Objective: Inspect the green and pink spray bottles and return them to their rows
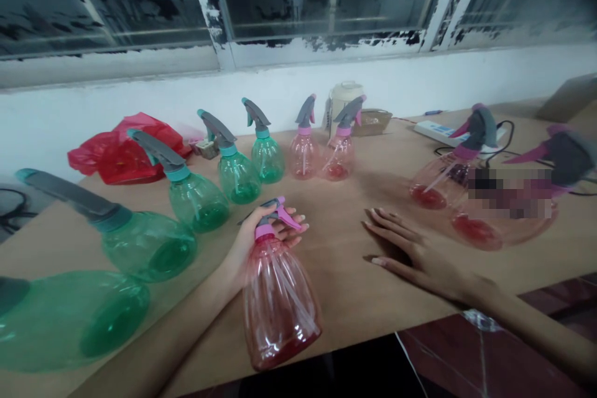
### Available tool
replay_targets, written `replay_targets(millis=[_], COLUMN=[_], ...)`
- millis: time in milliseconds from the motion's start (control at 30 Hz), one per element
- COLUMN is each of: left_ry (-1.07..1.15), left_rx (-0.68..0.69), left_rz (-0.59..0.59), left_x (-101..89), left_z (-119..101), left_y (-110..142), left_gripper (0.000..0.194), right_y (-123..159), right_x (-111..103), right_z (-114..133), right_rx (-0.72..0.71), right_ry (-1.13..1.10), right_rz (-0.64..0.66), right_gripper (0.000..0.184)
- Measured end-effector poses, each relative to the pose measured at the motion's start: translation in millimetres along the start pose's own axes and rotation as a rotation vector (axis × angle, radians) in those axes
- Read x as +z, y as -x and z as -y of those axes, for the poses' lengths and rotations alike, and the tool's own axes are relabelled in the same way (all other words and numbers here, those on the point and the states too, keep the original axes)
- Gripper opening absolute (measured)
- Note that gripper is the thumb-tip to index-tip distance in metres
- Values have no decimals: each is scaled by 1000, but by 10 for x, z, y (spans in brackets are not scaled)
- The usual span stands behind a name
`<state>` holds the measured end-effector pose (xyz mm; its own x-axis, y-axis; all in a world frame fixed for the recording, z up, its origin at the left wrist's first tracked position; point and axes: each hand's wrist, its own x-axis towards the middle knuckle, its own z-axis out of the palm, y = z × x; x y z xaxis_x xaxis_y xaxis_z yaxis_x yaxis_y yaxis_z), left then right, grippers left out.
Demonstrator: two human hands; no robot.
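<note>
My left hand (245,237) holds a clear pink spray bottle (282,301) by its neck and grey head, with the fingers behind the pink trigger. The bottle tilts, its base toward me near the table's front edge. My right hand (420,255) lies palm down on the brown table (340,280), fingers stretched out, holding nothing. Several green spray bottles stand in a curved row on the left, the nearest-to-hand being one green bottle (198,202). Two pink bottles, one of them a pink spray bottle (304,152), stand at the back.
Two more pink spray bottles, including one pink bottle (429,183), stand on the right, one partly blurred out. A red plastic bag (135,152) lies at the back left. Near the wall are a cream container (346,96), a small basket (373,122) and a white power strip (438,135) with cables.
</note>
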<state>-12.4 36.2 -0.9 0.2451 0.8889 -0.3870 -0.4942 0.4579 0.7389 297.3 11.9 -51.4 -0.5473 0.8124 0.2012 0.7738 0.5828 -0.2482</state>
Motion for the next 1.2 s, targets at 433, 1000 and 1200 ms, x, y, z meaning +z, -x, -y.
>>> replay_targets(millis=[433, 1000, 1200], left_ry=[-98, -58, -82], left_rx=[153, 19, 72], left_rz=[24, 52, -21], left_x=[82, 26, 35], left_z=[-15, -4, -6], left_y=[94, 10, 35], left_gripper=[19, 40, 26], right_y=[-104, -111, -107], right_x=[66, 157, 175], right_z=[189, 166, 145], right_rx=[-56, 163, 145], right_ry=[-29, -84, -66], right_rz=[-25, -155, -162], right_gripper=[69, 63, 60])
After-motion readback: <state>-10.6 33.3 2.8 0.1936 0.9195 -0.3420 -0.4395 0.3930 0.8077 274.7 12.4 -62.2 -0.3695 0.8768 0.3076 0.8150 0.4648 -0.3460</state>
